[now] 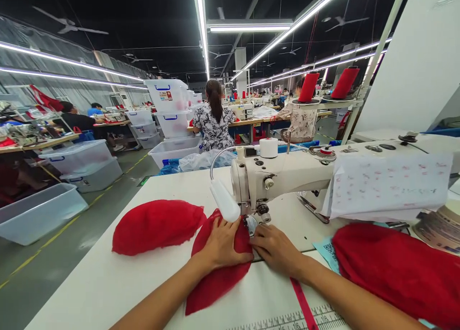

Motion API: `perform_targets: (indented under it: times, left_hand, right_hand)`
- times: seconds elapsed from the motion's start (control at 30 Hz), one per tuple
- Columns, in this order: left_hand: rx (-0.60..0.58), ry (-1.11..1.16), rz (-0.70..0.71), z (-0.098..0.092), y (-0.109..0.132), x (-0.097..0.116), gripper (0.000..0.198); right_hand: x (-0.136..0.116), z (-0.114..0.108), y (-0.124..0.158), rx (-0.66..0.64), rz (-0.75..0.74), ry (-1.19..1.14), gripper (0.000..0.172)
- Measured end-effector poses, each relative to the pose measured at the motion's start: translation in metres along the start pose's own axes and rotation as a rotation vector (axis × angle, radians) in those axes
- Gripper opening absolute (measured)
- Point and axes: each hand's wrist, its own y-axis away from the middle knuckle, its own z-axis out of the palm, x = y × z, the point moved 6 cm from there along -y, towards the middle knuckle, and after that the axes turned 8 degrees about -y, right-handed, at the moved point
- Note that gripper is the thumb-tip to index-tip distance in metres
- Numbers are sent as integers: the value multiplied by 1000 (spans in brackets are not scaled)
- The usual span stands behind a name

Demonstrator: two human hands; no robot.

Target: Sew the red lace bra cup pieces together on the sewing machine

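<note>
A curved piece of sheer red fabric [219,287] lies beneath the head of the white sewing machine [283,169]. My left hand [223,241] rests flat on it, thumb and fingers apart, left of the needle area; its fingertips are partly behind the white lamp [225,200]. Close to the presser foot, my right hand [275,246] has its fingers bent together at the fabric's right edge, pinching it; the fingertips are partly hidden. A narrow red strip [304,303] passes below my right forearm.
Stacked red pieces lie left [158,224] and right [391,263] on the white table [143,291]. Thread snips [312,209] sit behind my right hand. A marked paper sheet [391,186] hangs on the machine. Tape rolls [440,229] stand far right. People sew beyond plastic bins [172,124].
</note>
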Motion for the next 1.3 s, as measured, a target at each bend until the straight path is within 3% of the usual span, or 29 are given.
perform_targets:
  times: [0.27, 0.97, 1.07, 1.13, 1.23, 1.3]
  left_hand:
    - [23, 9, 96, 1, -6, -4, 87]
    - [10, 80, 139, -1, -10, -8, 89]
    - [42, 119, 133, -10, -4, -7, 88]
    - [111, 180, 93, -23, 5, -12, 72]
    - [289, 211, -68, -48, 26, -33, 42]
    - [327, 124, -213, -58, 40, -48, 38]
  right_hand:
    - [1, 0, 0, 37, -24, 0, 20]
    - [-2, 3, -1, 78, -49, 37, 25]
    - [0, 3, 0, 68, -35, 43, 25]
    - [1, 2, 2, 72, -18, 29, 26]
    - [5, -1, 5, 109, -2, -31, 27]
    - [4, -4, 7, 163, -12, -63, 26]
